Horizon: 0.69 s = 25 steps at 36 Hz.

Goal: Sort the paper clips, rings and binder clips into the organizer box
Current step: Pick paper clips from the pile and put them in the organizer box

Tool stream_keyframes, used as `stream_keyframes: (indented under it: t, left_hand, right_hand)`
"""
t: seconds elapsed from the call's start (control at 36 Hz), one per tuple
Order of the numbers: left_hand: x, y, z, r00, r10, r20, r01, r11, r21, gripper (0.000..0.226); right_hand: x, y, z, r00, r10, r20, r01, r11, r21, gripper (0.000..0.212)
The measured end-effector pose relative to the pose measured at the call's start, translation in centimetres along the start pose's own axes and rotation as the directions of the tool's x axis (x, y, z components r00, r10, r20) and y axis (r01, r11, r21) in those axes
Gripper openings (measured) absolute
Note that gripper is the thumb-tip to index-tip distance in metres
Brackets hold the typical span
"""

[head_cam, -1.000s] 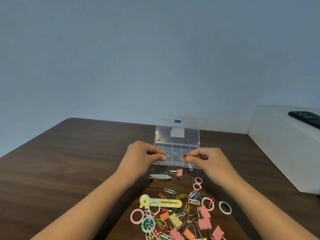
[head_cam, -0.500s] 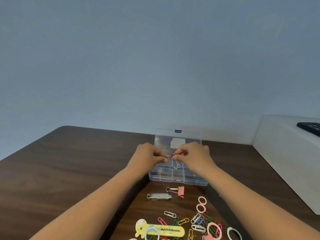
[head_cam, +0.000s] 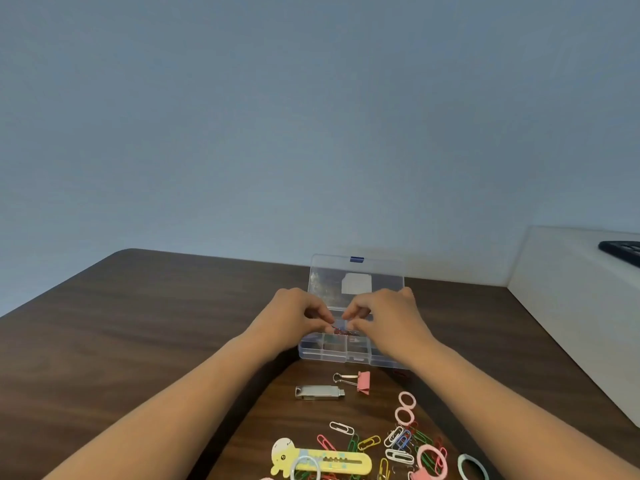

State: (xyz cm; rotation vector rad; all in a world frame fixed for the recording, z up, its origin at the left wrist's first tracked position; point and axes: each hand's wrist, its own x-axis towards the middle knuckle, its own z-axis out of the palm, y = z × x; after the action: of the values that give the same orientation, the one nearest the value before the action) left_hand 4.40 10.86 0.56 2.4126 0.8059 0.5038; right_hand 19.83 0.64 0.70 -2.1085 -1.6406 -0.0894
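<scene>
clip cluster (head_cam: 341, 330): small reddish tangle of paper clips, blurred, held just over the middle compartments of the organizer box (head_cam: 325, 356); can't tell if it touches the dividers, or how many clips are in it; left hand (head_cam: 294, 317) and right hand (head_cam: 388, 318) both grasp it, thumb and forefinger of each curled and pinching it from opposite sides, fingertips nearly meeting; other fingers tucked in; bare forearms reach in from the bottom edge.

organizer box: clear plastic, on the table (head_cam: 138, 323), far centre; lid (head_cam: 325, 282) open and standing up behind the tray; blue latch (head_cam: 356, 259) on the lid's top edge, white label (head_cam: 356, 284) in its middle.

near side of the box: pink binder clip (head_cam: 363, 382) on its side, wire handles pointing left; silver USB stick (head_cam: 318, 392) just beside it, left and a bit nearer.

closer to the person: unsorted pile (head_cam: 403, 441) of coloured paper clips; pink rings (head_cam: 406, 407), two, touching, at the pile's far edge; white paper clip (head_cam: 341, 427) apart on the left; yellow cutter (head_cam: 332, 462) with a cartoon head, lying flat at the bottom edge; mint ring (head_cam: 460, 463) at bottom right, partly under the right forearm.

right of the table: white cabinet (head_cam: 571, 323); dark object (head_cam: 621, 252) on top, cut off by the frame; can't identify it.
</scene>
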Motion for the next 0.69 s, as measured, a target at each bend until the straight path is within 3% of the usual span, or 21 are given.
stream_keyframes:
  t: [0.25, 0.39, 0.58, 0.69]
  left_hand:
    - [-1.0, 1.1, -0.2, 1.0, 0.0, -0.021, 0.001, 1.0, 0.03, 0.013]
    - [-2.6, 2.9, 0.4, 0.989, 0.123, -0.087, -0.12, 0.992, 0.032, 0.019]
    - [-4.2, 6.1, 3.3, 0.928, 0.361, 0.094, -0.373, 0.892, 0.255, 0.017]
    - [-4.2, 7.2, 4.5, 0.918, 0.358, 0.168, -0.396, 0.832, 0.388, 0.026]
  right_hand:
    - [-1.1, 0.4, -1.5, 0.997, 0.064, 0.043, -0.067, 0.994, 0.082, 0.026]
    - [-3.7, 1.0, -3.5, 0.996, 0.092, -0.006, -0.089, 0.977, 0.194, 0.013]
    - [-8.5, 3.2, -4.9, 0.968, 0.242, -0.065, -0.228, 0.958, 0.172, 0.007]
    - [-10.7, 4.8, -4.8, 0.902, 0.4, -0.162, -0.38, 0.915, 0.137, 0.013]
